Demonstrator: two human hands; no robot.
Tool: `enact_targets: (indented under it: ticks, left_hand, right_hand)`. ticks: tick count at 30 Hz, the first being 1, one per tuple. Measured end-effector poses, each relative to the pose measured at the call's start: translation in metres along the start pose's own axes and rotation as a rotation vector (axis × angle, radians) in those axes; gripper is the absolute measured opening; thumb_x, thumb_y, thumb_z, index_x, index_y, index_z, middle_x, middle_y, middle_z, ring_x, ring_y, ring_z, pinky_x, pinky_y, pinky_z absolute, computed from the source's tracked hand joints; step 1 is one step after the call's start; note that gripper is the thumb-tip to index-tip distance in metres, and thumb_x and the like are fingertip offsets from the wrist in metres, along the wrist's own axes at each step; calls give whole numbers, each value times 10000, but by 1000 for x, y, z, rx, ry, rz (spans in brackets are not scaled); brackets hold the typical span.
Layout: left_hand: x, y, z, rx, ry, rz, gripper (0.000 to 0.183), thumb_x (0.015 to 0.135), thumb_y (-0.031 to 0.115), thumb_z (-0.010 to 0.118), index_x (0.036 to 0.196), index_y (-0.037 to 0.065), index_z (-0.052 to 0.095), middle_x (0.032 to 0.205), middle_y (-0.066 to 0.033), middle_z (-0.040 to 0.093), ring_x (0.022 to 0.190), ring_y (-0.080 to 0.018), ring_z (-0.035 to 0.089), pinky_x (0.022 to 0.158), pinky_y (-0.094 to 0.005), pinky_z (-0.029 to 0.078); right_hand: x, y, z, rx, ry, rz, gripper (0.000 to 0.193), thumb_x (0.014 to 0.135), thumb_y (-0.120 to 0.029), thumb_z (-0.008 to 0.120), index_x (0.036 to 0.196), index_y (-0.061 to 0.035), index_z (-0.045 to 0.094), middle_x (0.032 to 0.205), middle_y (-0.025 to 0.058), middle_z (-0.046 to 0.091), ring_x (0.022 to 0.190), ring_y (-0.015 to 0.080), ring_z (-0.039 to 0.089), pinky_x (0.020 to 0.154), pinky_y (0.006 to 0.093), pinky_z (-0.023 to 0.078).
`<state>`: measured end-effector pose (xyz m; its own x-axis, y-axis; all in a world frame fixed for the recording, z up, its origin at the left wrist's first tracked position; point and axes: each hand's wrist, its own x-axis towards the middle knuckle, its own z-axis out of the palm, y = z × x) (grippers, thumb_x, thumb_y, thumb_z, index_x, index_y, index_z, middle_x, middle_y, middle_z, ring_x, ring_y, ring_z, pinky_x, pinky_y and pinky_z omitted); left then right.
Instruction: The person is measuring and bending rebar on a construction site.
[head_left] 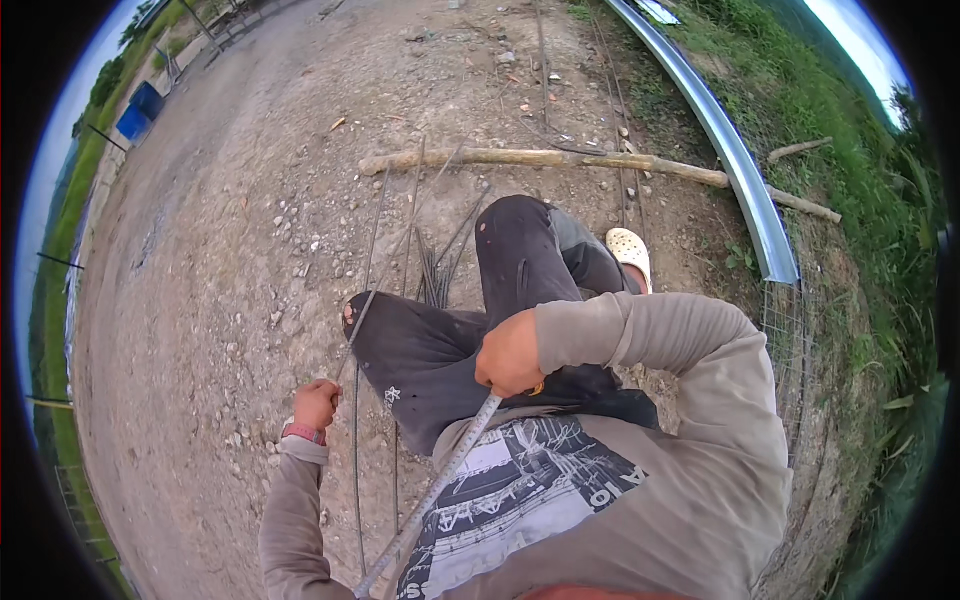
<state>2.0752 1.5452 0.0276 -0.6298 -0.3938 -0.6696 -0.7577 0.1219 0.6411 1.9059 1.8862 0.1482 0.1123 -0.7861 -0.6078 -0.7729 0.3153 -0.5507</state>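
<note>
My left hand (318, 403), with a red band at the wrist, is closed round a thin steel rod (357, 335). That rod slants up and away past my bent knee. Over my lap, my right hand (510, 355) is closed on a tape measure, and a bit of orange shows under the fingers; the rest of its case is hidden. The pale tape blade (450, 468) is pulled out from there toward the lower left, crossing in front of my shirt. Its far end passes out of sight at the lower edge. More thin rods (357, 470) lie between my left hand and my body.
A bundle of short rods (435, 278) lies on the dirt by my knees. Beyond it, a wooden pole (520, 157) lies crosswise. To the right are a long shiny metal channel (735, 160), wire mesh (785, 345) and grass. Blue barrels (138, 115) stand far left.
</note>
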Motion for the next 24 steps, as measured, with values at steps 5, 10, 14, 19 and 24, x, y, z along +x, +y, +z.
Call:
enact_targets:
  ticks: [5, 10, 14, 19, 24]
  left_hand:
    - [22, 15, -30, 86, 90, 134, 148, 734, 130, 585, 671, 14, 652, 500, -57, 539, 417, -115, 497, 401, -264, 369]
    - [87, -10, -79, 395, 67, 525, 129, 735, 112, 572, 686, 18, 647, 497, -45, 524, 393, -122, 474, 374, -264, 347]
    - [66, 58, -61, 183, 7, 207, 144, 761, 102, 516, 674, 40, 612, 499, -10, 477, 338, -116, 391, 308, -276, 266]
    - [90, 69, -96, 96, 54, 119, 154, 776, 110, 500, 679, 53, 604, 496, -5, 456, 330, -112, 368, 296, -277, 242]
    - [122, 78, -119, 488, 32, 329, 142, 777, 80, 509, 691, 41, 614, 510, -12, 475, 364, -110, 399, 320, -277, 280]
  right_hand:
    - [-115, 36, 11, 221, 463, 303, 235, 816, -221, 522, 906, -52, 658, 799, 144, 641, 803, 303, 613, 719, 391, 475]
    - [-256, 34, 97, 527, 777, 916, 276, 827, -243, 585, 1019, -60, 660, 929, 113, 665, 823, 241, 622, 749, 335, 478]
    - [-303, 41, 219, 796, 871, 1196, 337, 800, -331, 600, 1050, -117, 669, 977, 84, 668, 896, 234, 616, 812, 339, 463]
    - [-262, 44, 341, 878, 828, 1341, 427, 799, -453, 545, 1077, -147, 654, 1062, 110, 637, 970, 288, 585, 861, 358, 434]
    - [-191, 63, 452, 912, 740, 1520, 440, 834, -498, 519, 1017, -125, 664, 1001, 158, 647, 939, 320, 600, 784, 387, 456]
